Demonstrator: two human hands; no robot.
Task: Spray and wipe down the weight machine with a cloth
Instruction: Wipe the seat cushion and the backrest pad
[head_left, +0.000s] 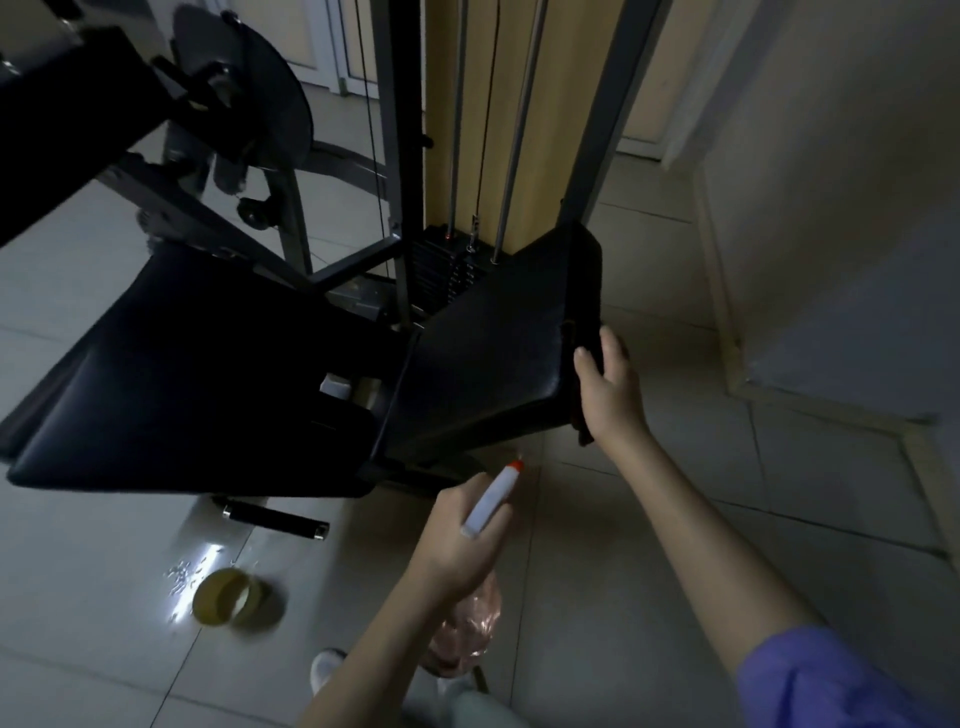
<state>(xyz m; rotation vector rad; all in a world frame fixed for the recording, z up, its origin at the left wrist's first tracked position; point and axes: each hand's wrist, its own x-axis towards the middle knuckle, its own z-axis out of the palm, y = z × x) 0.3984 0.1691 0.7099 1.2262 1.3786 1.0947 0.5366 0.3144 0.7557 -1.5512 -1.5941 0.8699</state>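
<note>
- Right fingers (613, 347) are curled over the right edge of the pad (493, 353) and pin the dark cloth (584, 434) against it. A tail of cloth hangs out under the right hand (610, 397). Left fingers (470, 501) are wrapped round the neck of the bottle (491, 499). Its orange tip points up at the pad's near corner, close but not touching.
- Machine (395, 156): tall frame, cables and guide rods behind the pad, with the weight stack (447, 270) at the foot. It's dim, so I can't tell which parts are already wet or wiped.
- Looks like the step is wiping the pad's side edge. I'd keep the cloth flat under the fingers and drag along the whole edge in one pass. Then fold it over the lip so the underside gets done too, not just the top face.
- The seat (182, 374) sits to the left, lower down, with a gap between it and the pad. That gap probably collects grime, and it's easy to snag the cloth in there.
- The wall (831, 208) is close on the right, so the right elbow hasn't got much swing. Short strokes toward the body seem safer than wide ones.
- The floor (649, 519) under the arms is bare tile, so there's room to step.
- Down left there's a short bar (275, 517) just by the seat's front edge, and a roll of tape (239, 600) nearer the feet with some shiny specks beside it. Both are trip hazards if you shuffle left.
- I'd keep the left hand (457, 538) low so the bottle doesn't clip the pad corner.
</note>
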